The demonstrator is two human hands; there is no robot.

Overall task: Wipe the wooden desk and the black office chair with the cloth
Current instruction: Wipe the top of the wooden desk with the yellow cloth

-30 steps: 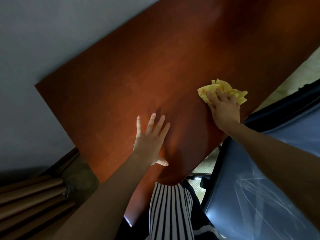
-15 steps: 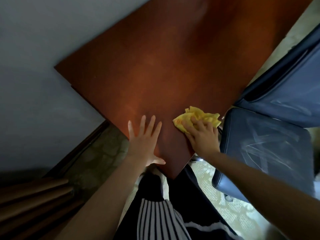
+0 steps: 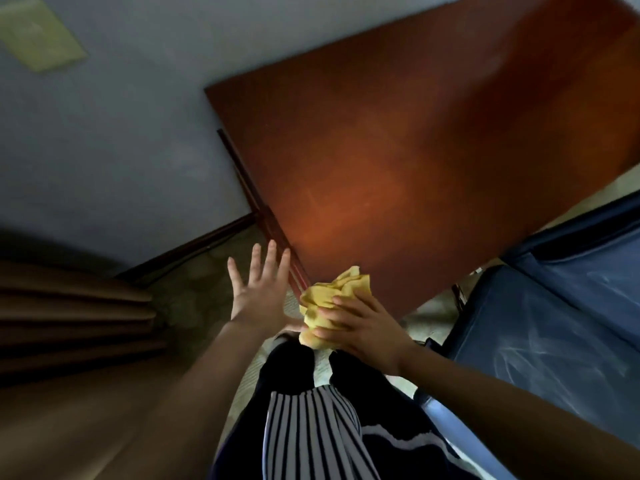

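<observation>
Cloth (image 3: 334, 303) bunched at desk (image 3: 415, 161) corner, gripped by right hand (image 3: 363, 327); left hand (image 3: 258, 292) spread flat just beside

Desk (image 3: 415, 150) reddish-brown, centre-right. Cloth (image 3: 332, 296) yellow, lower centre. Chair (image 3: 554, 327) dark blue w/ pale streaks, right. Wall (image 3: 121, 150) grey-blue, upper left. Shirt (image 3: 311, 434) black/white stripes, bottom.

The counter (image 3: 415, 150) runs off the top and right edges, and its far part is blurry. The right hand (image 3: 360, 327) hides part of the yellow cloth (image 3: 332, 292). The chair (image 3: 554, 341) is cut off at the right edge.
</observation>
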